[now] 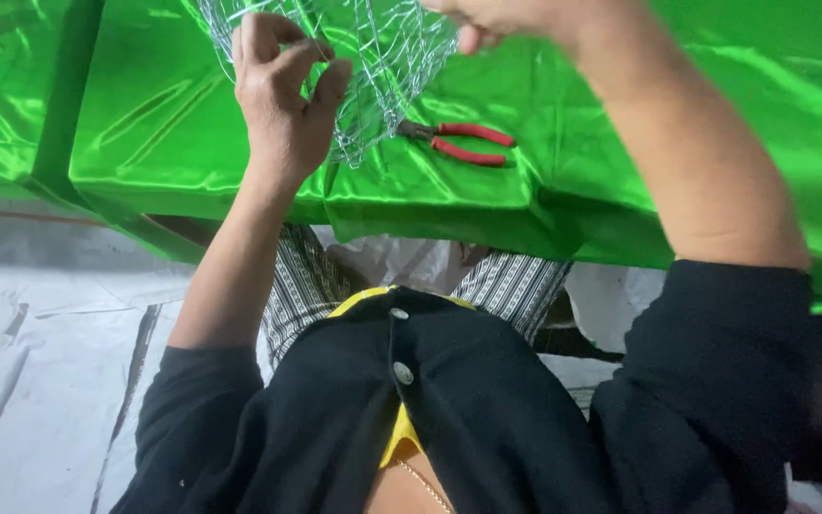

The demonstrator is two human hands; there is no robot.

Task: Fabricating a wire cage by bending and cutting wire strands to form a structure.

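My left hand (283, 95) pinched the wire mesh (373, 67) edge, fingers narrow; right hand (492, 19) gripped its top, closure unclear. Pliers (459, 143) lay just right, handles rightward.

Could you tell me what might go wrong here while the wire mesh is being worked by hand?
The wire mesh is gripped by the bare left hand, and the right hand is on it at the frame's top, so loose wire ends could prick fingers. It hangs over the shiny green cloth and might snag it. The red-handled pliers lie close beneath and could get knocked off.
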